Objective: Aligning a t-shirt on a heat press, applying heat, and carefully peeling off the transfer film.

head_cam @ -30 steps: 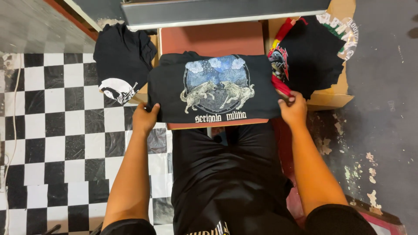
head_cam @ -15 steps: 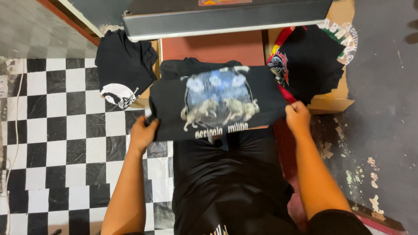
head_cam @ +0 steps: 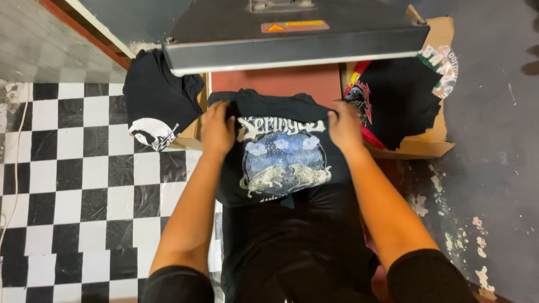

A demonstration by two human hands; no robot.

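Observation:
A black T-shirt [head_cam: 283, 160] with a blue and white animal print lies on the red lower platen [head_cam: 281, 81] of a heat press. My left hand [head_cam: 217, 128] grips its upper left part near the shoulder. My right hand [head_cam: 344, 125] grips the upper right part. The shirt's lower part hangs over the platen's front edge towards me. The grey upper plate [head_cam: 292, 36] of the press stands raised above the far end of the platen.
A pile of black shirts [head_cam: 157, 106] lies left of the press. More black printed shirts [head_cam: 401, 101] rest on a cardboard box [head_cam: 426, 147] to the right. Below left is a black-and-white chequered floor [head_cam: 73, 185]; worn dark floor [head_cam: 494, 168] lies to the right.
Both hands moved from the shirt's near corners up to its shoulder area, and the shirt was pulled lower over the platen's front edge. The camera came closer.

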